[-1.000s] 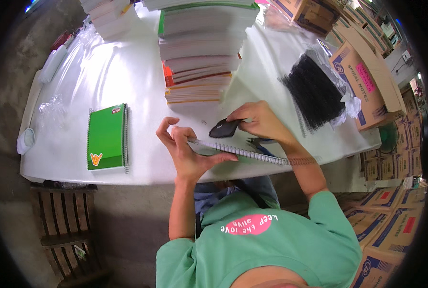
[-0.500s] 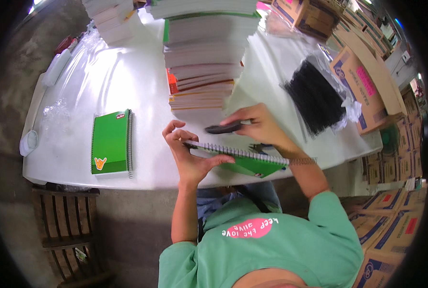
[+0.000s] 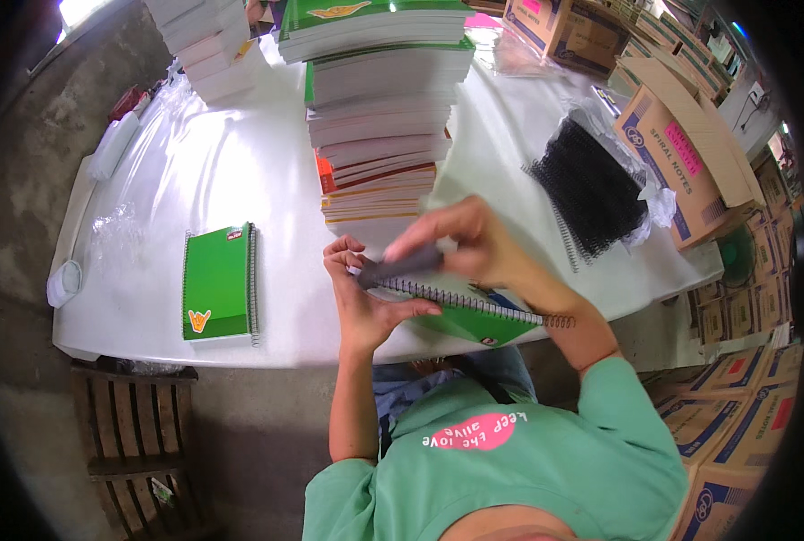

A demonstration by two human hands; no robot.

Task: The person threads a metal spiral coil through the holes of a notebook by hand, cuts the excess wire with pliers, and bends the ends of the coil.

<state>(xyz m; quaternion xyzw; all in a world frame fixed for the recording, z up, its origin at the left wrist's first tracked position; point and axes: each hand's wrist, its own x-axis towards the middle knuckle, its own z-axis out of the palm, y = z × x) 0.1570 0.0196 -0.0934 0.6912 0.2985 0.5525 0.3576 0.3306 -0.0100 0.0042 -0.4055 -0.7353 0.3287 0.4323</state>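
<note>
My left hand grips the end of a green spiral notebook, thumb on the cover and fingers behind. The notebook is tilted with its spine up, and a dark wire coil runs along it. Loose coil sticks out past the right end, by my right forearm. My right hand, smeared by motion, is closed on a dark handheld tool. The tool's tip is at the left end of the coil, close to my left fingers; its exact kind is too blurred to tell. Another green spiral notebook lies to the left.
A tall stack of unbound notebooks stands just beyond my hands, with another paper stack at the far left. A heap of black coils lies on the right beside an open cardboard box. A wooden chair stands below the table's left edge.
My right hand has brought the tool down and left, from above the notebook to the left end of its coil. The left hand keeps its hold; the whole view has shifted slightly.
</note>
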